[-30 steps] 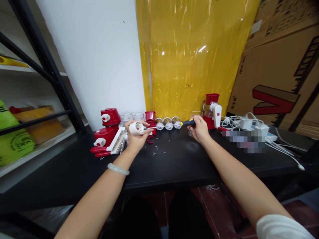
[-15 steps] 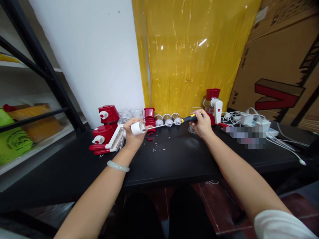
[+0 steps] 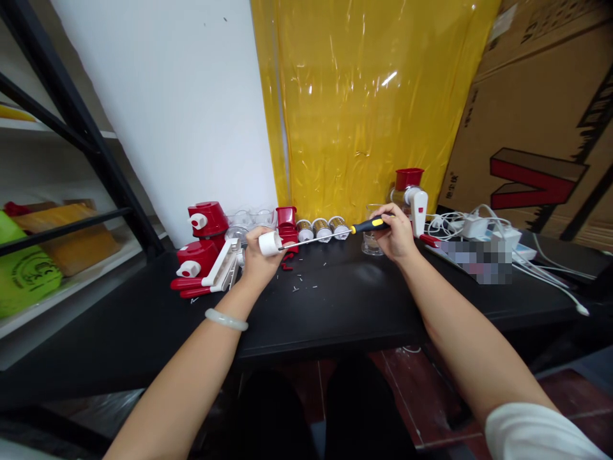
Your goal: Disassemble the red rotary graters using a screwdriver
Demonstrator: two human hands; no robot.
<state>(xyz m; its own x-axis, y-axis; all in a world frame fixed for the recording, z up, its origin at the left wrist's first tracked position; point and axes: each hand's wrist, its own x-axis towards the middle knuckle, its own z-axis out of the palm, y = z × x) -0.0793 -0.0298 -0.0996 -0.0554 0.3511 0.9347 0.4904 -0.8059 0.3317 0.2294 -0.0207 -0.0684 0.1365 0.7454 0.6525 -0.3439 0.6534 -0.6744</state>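
Okay, the white cylindrical part [image 3: 269, 244] is sitting just left of the frame's centre, held up over the black table [image 3: 330, 326], and its mouth is now facing more to the right: a second ago its inside was showing plainly, now the rim is hiding most of it. The left hand [image 3: 258, 257] is gripping it, fingers wrapped around the wall. The screwdriver [image 3: 370, 225] is running from that mouth toward the right, its shaft sloping more steeply than before, handle end higher. The right hand [image 3: 396, 237] is clamping the handle's far end between thumb and fingers. So the part and driver are probably being brought more into line, and the driving work is likely still going on; whether the tip is seating on a screw, I can't tell. Below the part, small red pieces [image 3: 287, 263] and loose screws [image 3: 295, 289] are lying mid-frame. A clear cup [image 3: 372, 245] is standing partly behind the right hand. Further back, three metal drums [image 3: 322, 229] are lining up at centre beside a red hopper [image 3: 287, 218]. Red housings [image 3: 197, 255] and white crank arms [image 3: 223, 263] are resting at centre left; white cables [image 3: 474, 227] are tangling at the right.
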